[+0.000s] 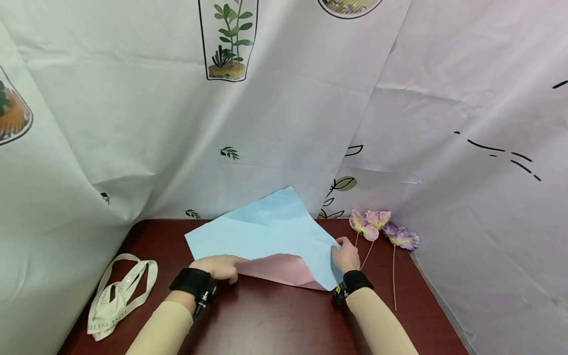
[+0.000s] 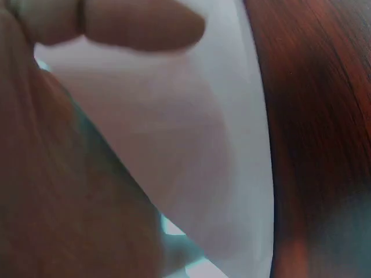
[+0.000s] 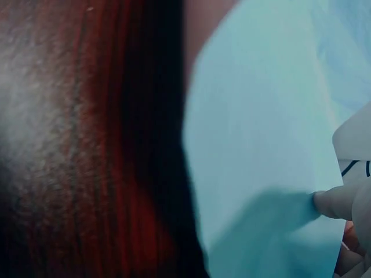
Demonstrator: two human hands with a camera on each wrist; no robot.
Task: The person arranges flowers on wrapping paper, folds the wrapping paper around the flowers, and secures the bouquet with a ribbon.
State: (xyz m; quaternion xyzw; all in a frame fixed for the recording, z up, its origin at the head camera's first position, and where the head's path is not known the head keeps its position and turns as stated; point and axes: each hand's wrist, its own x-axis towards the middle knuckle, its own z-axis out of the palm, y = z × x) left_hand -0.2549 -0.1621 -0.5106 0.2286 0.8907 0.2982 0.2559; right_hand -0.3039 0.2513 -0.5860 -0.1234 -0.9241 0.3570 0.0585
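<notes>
A sheet of wrapping paper, light blue (image 1: 266, 222) on its upper face, slants across the back of the table. Along its near edge a pink face (image 1: 284, 268) shows under the lifted blue layer. My left hand (image 1: 216, 267) grips the sheet at its near left; in the left wrist view a finger (image 2: 145, 26) lies across the pale pink surface. My right hand (image 1: 346, 255) pinches the right edge, and in the right wrist view the thumb (image 3: 336, 201) presses on the blue face. The sheet's far corner points up at the backdrop.
A cream printed ribbon (image 1: 117, 298) lies loosely looped at the table's left. Pink flowers (image 1: 370, 224) and a purple flower (image 1: 404, 236) on thin stems lie right of my right hand. A white patterned cloth (image 1: 284, 113) hangs behind the dark red-brown table (image 1: 266, 325).
</notes>
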